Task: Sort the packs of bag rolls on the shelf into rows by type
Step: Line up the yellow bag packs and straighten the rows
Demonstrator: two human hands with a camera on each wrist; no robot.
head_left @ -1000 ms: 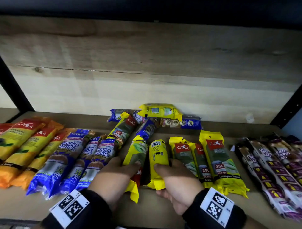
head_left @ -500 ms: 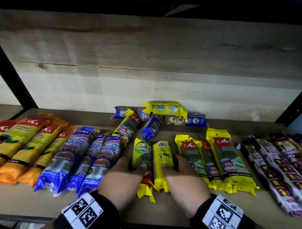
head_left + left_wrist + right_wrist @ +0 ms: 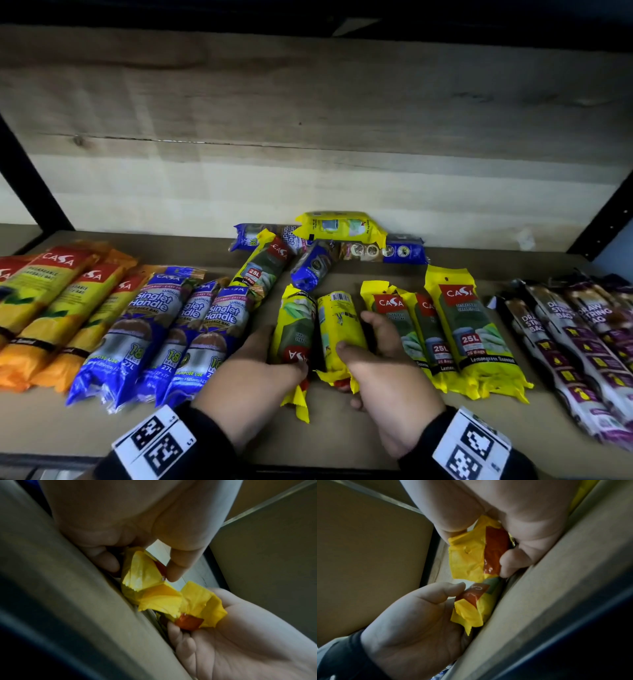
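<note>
Yellow packs (image 3: 342, 335) gripped, one in each hand's curled fingers (image 3: 373, 320); orange, blue and black rows look sorted. Back pile (image 3: 322, 243) remains (mixed types).

Shop: shelf (image 3: 342, 431) of packaged bag rolls (image 3: 469, 329)

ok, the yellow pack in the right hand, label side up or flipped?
Flipped. The yellow pack under the right hand shows its barcode and plain back, while the packs in the yellow row beside it show red logos.

Seven yellow packs (image 3: 469, 329), two hands (image 3: 253, 373).
</note>
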